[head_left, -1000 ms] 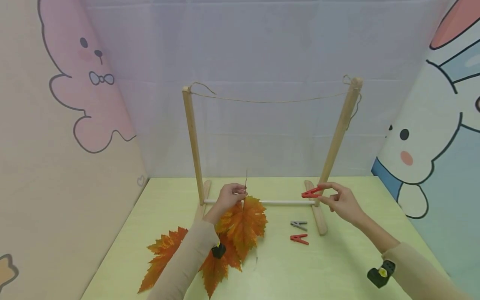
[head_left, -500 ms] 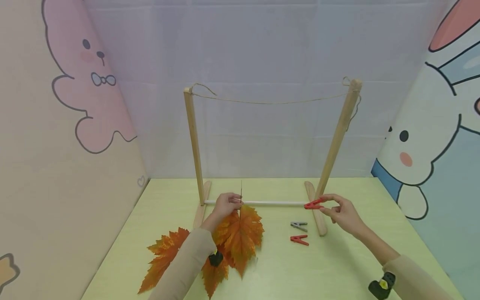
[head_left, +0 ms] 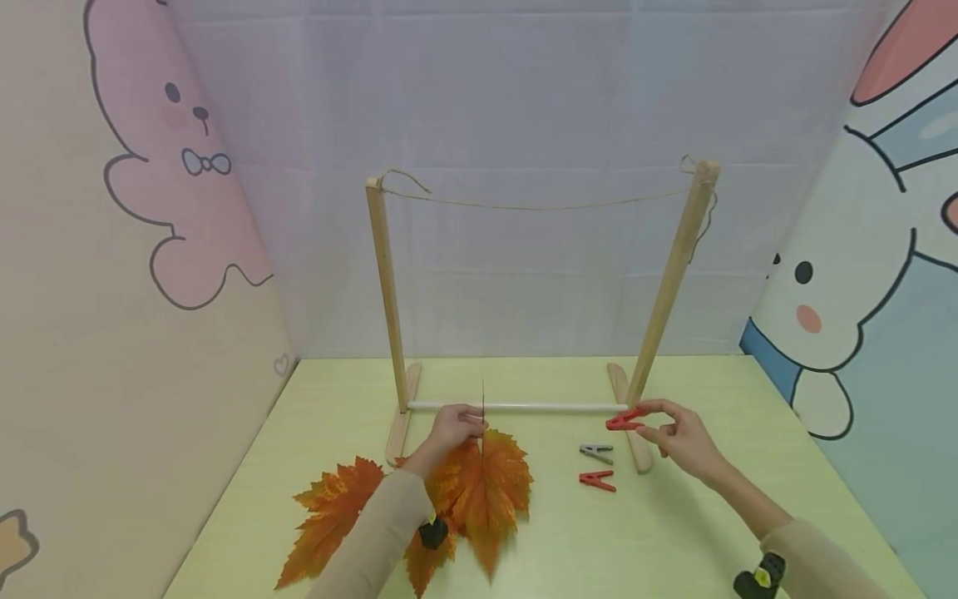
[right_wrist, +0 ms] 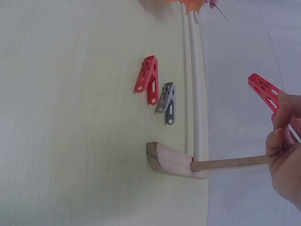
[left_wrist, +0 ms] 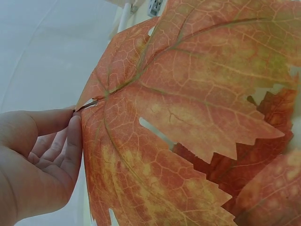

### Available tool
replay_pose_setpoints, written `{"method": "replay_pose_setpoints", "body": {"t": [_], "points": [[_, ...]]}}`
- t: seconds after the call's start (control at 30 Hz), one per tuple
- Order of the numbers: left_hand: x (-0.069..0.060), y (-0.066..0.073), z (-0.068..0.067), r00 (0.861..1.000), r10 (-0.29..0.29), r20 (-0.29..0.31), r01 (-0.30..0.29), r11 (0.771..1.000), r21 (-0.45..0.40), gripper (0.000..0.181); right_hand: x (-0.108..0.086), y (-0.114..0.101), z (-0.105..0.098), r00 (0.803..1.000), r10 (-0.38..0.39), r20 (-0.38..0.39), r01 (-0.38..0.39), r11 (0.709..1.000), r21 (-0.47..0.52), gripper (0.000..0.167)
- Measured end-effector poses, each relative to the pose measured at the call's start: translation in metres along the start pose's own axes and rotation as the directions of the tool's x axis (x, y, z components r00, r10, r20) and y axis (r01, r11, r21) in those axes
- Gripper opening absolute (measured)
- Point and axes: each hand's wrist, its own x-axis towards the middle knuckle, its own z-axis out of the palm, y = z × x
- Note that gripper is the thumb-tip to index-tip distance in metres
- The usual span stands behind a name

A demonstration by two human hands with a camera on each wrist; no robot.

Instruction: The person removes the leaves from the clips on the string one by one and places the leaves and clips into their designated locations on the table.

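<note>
My left hand (head_left: pixel 453 428) pinches the thin stem of an orange maple leaf (head_left: pixel 490 491) between thumb and fingertips; the leaf hangs below the hand. In the left wrist view the veined leaf (left_wrist: pixel 188 84) fills most of the picture, with the left hand (left_wrist: pixel 42 160) at its stem. My right hand (head_left: pixel 684 441) pinches a red clothespin (head_left: pixel 623 421) by its handle ends, near the frame's right foot. The right wrist view shows this red clothespin (right_wrist: pixel 263 89) in the fingers of the right hand (right_wrist: pixel 287 146), above the table.
A wooden frame with two posts (head_left: pixel 387 299) carries a slack string (head_left: pixel 535 207) between their tops and a white rod (head_left: pixel 554 408) low down. A grey clothespin (head_left: pixel 596 452) and another red clothespin (head_left: pixel 597 480) lie on the table. More maple leaves (head_left: pixel 329 516) lie at the left, partly behind the left sleeve.
Both hands have come lower in the head view, the left with the leaf and the right with the red clothespin. The clothespins on the table have stayed put.
</note>
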Motion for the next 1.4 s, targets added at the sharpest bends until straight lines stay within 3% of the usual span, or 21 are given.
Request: {"method": "replay_pose_setpoints", "body": {"t": [0.27, 0.4, 0.73, 0.87, 1.07, 1.27, 1.4], "points": [[-0.006, -0.017, 0.0, 0.996, -0.072, 0.047, 0.073, 0.997, -0.015, 0.03, -0.009, 0.007, 0.004, 0.999, 0.047, 0.015, -0.047, 0.999, 0.008, 0.039], [-0.009, -0.023, 0.001, 0.992, -0.113, 0.047, 0.114, 0.993, -0.008, 0.029, -0.011, 0.012, 0.004, 0.999, 0.044, 0.032, -0.044, 0.999, 0.008, 0.04], [-0.009, -0.04, 0.009, 0.989, -0.148, 0.02, 0.148, 0.989, 0.01, 0.028, -0.018, 0.019, 0.009, 0.997, 0.068, 0.04, -0.069, 0.997, 0.025, 0.041], [-0.008, -0.048, 0.011, 0.992, -0.119, 0.032, 0.12, 0.993, -0.003, 0.029, -0.023, 0.024, 0.01, 0.993, 0.108, 0.052, -0.109, 0.994, 0.014, 0.042], [-0.005, -0.061, 0.012, 0.999, -0.003, 0.054, 0.004, 1.0, -0.018, 0.035, -0.029, 0.033, 0.011, 0.989, 0.139, 0.052, -0.139, 0.99, -0.001, 0.042], [-0.002, -0.07, 0.013, 0.994, 0.093, 0.053, -0.093, 0.996, -0.011, 0.038, -0.037, 0.043, 0.013, 0.985, 0.168, 0.045, -0.168, 0.986, 0.011, 0.04], [-0.001, -0.072, 0.013, 0.991, 0.127, 0.046, -0.126, 0.992, -0.02, 0.038, -0.041, 0.048, 0.017, 0.986, 0.16, 0.052, -0.162, 0.986, 0.036, 0.039]]}}
